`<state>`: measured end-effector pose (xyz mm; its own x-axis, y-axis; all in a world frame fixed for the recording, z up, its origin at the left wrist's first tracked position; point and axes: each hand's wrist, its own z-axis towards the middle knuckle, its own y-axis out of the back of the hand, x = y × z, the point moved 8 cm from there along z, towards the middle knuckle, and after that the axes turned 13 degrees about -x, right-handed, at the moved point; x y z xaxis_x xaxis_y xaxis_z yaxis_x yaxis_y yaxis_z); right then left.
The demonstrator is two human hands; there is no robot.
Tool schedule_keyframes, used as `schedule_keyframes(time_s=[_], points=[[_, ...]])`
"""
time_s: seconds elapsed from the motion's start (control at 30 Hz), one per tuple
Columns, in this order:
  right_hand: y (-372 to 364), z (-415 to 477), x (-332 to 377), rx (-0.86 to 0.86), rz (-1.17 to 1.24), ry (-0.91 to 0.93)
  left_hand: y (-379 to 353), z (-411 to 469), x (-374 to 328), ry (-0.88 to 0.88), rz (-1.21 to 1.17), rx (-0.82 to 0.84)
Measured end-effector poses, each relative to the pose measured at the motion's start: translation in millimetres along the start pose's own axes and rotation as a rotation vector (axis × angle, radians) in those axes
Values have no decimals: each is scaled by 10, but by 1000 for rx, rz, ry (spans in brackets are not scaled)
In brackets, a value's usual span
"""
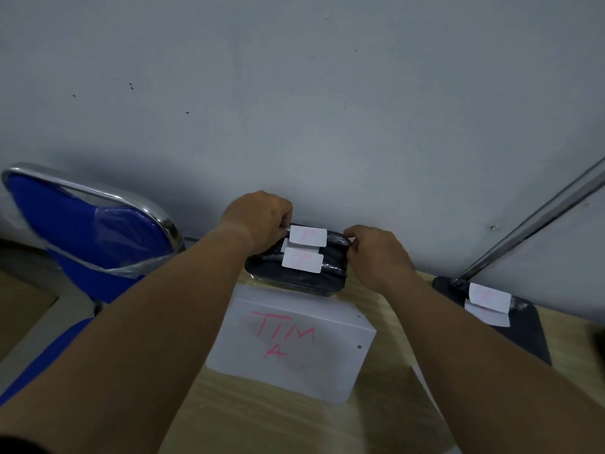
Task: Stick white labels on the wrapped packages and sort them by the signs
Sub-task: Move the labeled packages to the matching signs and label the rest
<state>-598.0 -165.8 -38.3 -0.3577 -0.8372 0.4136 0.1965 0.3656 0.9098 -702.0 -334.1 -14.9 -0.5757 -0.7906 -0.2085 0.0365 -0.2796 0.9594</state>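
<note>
A stack of black wrapped packages (296, 276) lies at the far edge of the wooden table, against the wall. White labels with faint pink writing show on the stack, one on the top package (308, 235) and one lower (302, 261). My left hand (260, 221) grips the top package's left end. My right hand (379, 252) grips its right end. In front of the stack lies a white paper sign (291, 342) with "TIM A" in pink. Another black package (520, 326) with white labels (488, 298) lies at the right.
A blue chair (88, 231) with a chrome frame and plastic wrap stands left of the table. A metal pole (537, 217) slants up at the right. The grey wall rises directly behind the stack. Bare wooden table top (262, 421) shows near me.
</note>
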Motion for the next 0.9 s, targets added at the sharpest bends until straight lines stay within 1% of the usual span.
schedule_keyframes(time_s=[0.13,0.37,0.6,0.7,0.8,0.87,0.9], points=[[-47,-10,-9,6,-7,2,-72,-19,27,22,9,28],[-36,-32,30,19,-13,30,-45,-22,18,40,57,-10],[-7,-102,18,42,-7,58,-31,-78,-1,56,93,-3],[98,-138,-30,8,15,44,99,-73,-56,70,86,-42],[282,-217,-84,-42,94,4,293,-56,-265,60,41,-116],[465,-284,-122,-83,121,-7,452,-55,-499,66,-57,-191],[586,-330,-135,-116,136,-7,548,-70,-635,84,-147,-247]])
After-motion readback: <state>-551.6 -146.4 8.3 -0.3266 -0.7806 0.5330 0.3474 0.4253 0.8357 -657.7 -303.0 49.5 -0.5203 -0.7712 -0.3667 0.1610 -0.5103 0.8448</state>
